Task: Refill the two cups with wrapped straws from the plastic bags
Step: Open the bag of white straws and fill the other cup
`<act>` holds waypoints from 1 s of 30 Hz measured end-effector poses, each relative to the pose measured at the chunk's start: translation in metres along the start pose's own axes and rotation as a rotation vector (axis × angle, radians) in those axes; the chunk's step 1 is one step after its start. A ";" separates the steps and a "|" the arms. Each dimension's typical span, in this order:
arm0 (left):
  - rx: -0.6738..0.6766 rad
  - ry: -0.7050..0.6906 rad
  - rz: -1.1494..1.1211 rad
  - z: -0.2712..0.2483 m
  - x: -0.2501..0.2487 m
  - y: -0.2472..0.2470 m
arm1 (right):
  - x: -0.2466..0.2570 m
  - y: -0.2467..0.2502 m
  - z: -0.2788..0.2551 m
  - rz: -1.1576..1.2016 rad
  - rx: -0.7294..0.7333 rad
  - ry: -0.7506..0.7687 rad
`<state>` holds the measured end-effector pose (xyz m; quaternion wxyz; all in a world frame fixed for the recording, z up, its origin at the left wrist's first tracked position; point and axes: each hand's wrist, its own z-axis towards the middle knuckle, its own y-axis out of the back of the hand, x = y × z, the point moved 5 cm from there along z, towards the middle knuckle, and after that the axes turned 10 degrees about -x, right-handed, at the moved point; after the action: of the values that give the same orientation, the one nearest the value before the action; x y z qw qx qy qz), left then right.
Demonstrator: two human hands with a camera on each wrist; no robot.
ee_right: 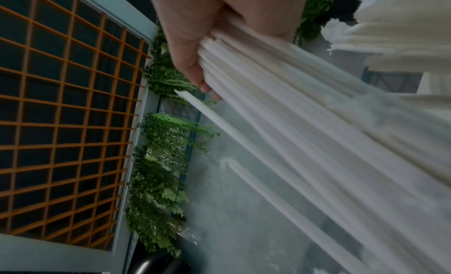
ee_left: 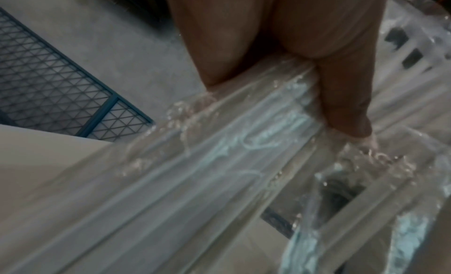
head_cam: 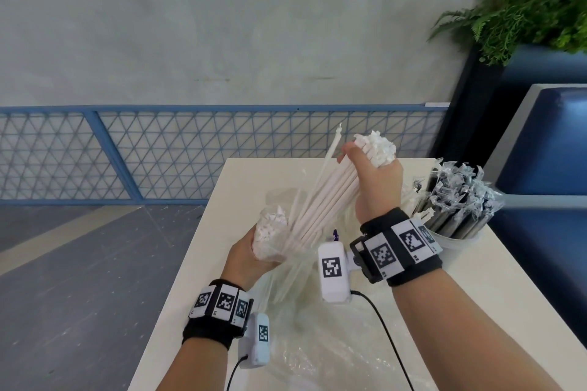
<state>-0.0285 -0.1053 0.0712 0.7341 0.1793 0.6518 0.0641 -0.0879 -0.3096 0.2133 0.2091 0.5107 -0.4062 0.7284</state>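
The right hand [head_cam: 373, 181] is raised above the table [head_cam: 495, 282] with its fingers curled round a thick bundle [head_cam: 320, 200] of white paper-wrapped straws, gripping it near the upper end; the crimped wrapper tips fan out above the fist. The bundle slopes down and to the left, its lower end entering the open mouth of a clear plastic bag [head_cam: 305, 282]. One loose straw [head_cam: 328, 152] stands apart from the bundle on the left side, pointing upward. In the right wrist view the thumb and fingers [ee_right: 195, 52] wrap the straws closely, and the straws run away from the hand to the lower right. The left hand [head_cam: 251, 255] is lower and nearer the table's left edge; its fingers are closed round the bag, which holds a second clump [head_cam: 271, 228] of white-wrapped straws with their tips pointing up. In the left wrist view the fingers [ee_left: 341, 96] press into the wrinkled film of the bag, and straws show through it as pale parallel lines. The rest of the bag trails down onto the table between the forearms. To the right, a white cup [head_cam: 454, 236] stands on the table just beside the right wrist, filled with dark straws [head_cam: 457, 200] in clear wrappers, standing upright. A second cup cannot be made out. Both wrists carry black bands with coded markers.
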 end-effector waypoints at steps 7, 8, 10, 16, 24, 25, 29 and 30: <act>-0.017 -0.010 -0.035 0.000 0.003 0.001 | -0.036 0.000 -0.011 -0.120 0.062 -0.183; -0.014 -0.015 -0.037 0.000 0.003 0.000 | -0.048 0.001 -0.018 -0.148 0.083 -0.235; -0.012 -0.027 -0.045 0.000 0.003 -0.001 | -0.066 0.002 -0.034 -0.253 0.080 -0.304; -0.022 -0.022 -0.080 0.000 0.003 0.001 | -0.051 0.009 -0.032 -0.160 -0.017 -0.257; -0.010 -0.113 -0.127 0.007 -0.034 -0.008 | 0.004 0.013 -0.004 -0.025 -0.048 -0.055; -0.010 -0.122 -0.143 0.008 -0.037 -0.012 | 0.008 0.013 -0.001 -0.026 -0.041 -0.037; -0.016 -0.089 -0.177 0.007 -0.029 -0.030 | 0.019 0.019 0.006 -0.042 -0.041 0.060; -0.019 -0.069 -0.185 0.006 -0.022 -0.033 | 0.023 0.023 0.007 -0.049 -0.061 0.086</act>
<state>-0.0304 -0.1444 0.0810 0.7605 0.1132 0.6394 -0.0040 -0.1089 -0.3311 0.2265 0.2597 0.4819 -0.4063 0.7316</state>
